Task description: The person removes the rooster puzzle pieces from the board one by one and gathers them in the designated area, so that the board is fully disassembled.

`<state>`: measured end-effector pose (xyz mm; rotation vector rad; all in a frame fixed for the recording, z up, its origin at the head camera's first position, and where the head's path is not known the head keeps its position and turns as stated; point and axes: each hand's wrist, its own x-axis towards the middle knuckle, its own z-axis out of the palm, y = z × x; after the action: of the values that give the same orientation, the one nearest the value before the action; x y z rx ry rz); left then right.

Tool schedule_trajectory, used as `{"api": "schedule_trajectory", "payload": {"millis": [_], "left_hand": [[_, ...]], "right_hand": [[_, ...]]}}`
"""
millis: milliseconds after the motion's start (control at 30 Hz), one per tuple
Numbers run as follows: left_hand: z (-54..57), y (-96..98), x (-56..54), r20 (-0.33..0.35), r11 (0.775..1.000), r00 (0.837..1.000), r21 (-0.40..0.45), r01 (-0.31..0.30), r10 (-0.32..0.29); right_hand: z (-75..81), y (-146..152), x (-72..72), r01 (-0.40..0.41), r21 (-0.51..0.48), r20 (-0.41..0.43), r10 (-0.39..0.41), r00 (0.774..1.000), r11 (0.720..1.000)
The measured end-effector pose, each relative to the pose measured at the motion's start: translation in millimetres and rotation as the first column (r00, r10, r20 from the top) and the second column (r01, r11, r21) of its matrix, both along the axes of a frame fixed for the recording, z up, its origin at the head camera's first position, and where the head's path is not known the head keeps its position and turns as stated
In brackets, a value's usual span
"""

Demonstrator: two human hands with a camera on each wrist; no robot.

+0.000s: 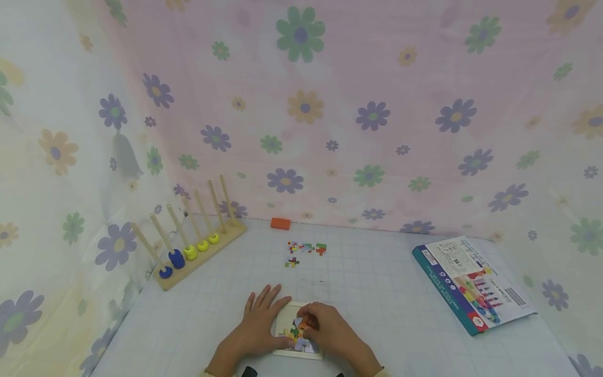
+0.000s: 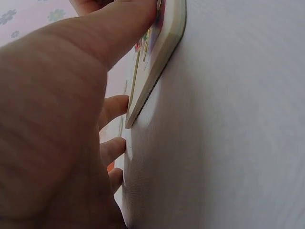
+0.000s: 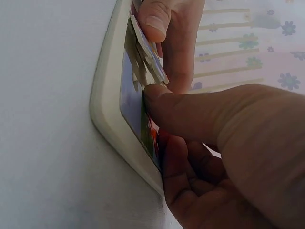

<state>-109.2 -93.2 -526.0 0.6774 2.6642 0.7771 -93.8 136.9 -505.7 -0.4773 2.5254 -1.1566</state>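
Observation:
A small jigsaw puzzle in a pale wooden tray (image 1: 298,355) lies between the two hands. My left hand (image 1: 259,325) rests along the tray's left side with its fingers spread and straight, its thumb (image 3: 155,24) pressing on a puzzle piece (image 3: 148,51) that sits tilted up from the tray. The right hand (image 1: 332,329) reaches over the tray's right side, its fingers curled and its thumb (image 3: 159,98) against the pieces. It seems to pinch a puzzle piece, largely hidden by the fingers. Several colourful pieces lie inside the tray.
Several loose puzzle pieces (image 1: 306,248) lie beyond the tray, near an orange block (image 1: 280,224). A wooden peg stand (image 1: 202,256) with blue and yellow beads stands at the left. A flat printed box (image 1: 471,283) lies at the right. Flowered cloth (image 1: 330,157) hangs around the table.

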Motion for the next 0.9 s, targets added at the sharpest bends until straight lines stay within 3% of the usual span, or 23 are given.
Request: {"api": "schedule_trajectory", "payload": {"millis": [233,533,900], "left_hand": [[0.6,-0.2,-0.3,0.006,1.000,1.000,0.002,0.000,0.000],[-2.0,-1.0,-1.5,-0.001,1.000,1.000,-0.008,0.004,-0.004],[2.7,-1.0,0.4,0.001,1.000,1.000,-0.005,0.011,-0.011]], "right_hand": [[-2.0,0.8,-0.2,-0.011,-0.021,-0.003,0.011,1.000,1.000],[-4.4,-3.1,0.0,-0.011,0.019,-0.054,0.012,0.998,1.000],[-7.8,-8.1,-0.8,-0.015,0.076,-0.121,0.024,0.992,0.997]]}}
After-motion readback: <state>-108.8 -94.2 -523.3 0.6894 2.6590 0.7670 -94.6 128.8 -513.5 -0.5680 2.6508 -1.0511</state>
